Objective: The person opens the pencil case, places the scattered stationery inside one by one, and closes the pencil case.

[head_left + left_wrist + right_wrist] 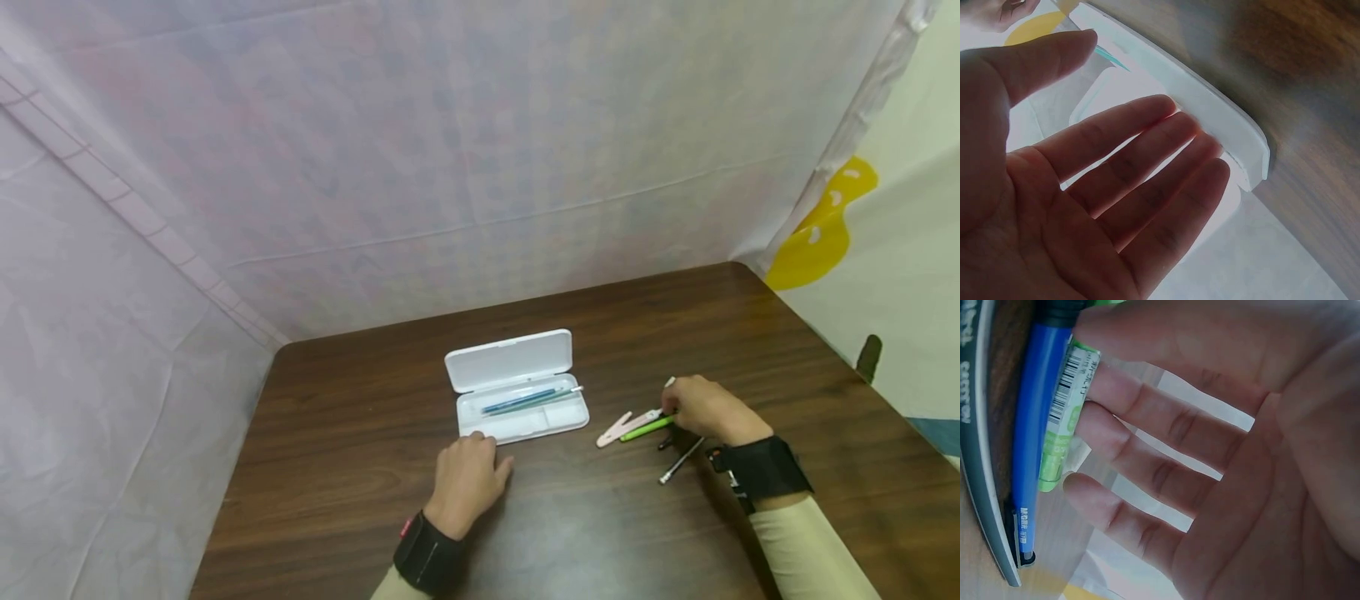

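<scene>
Left hand (468,479) — fingers straight, at near edge of open case (517,426). Right hand (708,408) at green pen (647,428), right of case, above table (360,417) — cannot tell whether gripping.

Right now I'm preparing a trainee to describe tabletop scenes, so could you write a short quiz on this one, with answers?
1. True or false: the white case has its lid raised.
2. Which hand is nearer the case in the head view?
A) right hand
B) left hand
3. Fill in the colour: in the right wrist view, the pen beside the green stick has a ____ barrel.

Key: 1. true; 2. B; 3. blue
</scene>
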Motion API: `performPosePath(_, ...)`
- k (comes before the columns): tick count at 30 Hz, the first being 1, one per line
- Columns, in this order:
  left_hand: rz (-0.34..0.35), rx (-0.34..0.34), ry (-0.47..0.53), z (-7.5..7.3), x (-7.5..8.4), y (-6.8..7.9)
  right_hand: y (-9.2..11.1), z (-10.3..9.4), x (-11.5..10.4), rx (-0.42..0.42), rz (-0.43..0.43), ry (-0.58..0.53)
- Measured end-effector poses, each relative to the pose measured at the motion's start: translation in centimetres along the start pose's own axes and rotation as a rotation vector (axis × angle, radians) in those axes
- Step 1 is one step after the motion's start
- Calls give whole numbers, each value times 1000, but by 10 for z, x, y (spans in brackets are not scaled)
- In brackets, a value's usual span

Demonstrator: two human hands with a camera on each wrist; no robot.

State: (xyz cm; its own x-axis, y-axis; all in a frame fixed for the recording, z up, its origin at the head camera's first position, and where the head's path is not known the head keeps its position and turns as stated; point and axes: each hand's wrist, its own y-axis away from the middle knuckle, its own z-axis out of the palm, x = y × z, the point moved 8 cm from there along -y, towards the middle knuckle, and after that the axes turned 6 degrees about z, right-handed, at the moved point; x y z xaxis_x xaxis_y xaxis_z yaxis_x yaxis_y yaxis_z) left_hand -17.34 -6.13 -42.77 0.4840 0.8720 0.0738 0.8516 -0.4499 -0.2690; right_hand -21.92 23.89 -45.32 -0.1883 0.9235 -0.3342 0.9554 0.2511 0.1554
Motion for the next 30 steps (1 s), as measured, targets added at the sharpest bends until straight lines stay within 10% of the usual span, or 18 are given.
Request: performPosePath(30, 9, 23, 9, -2, 1, 1, -1, 1, -3, 40, -35, 20)
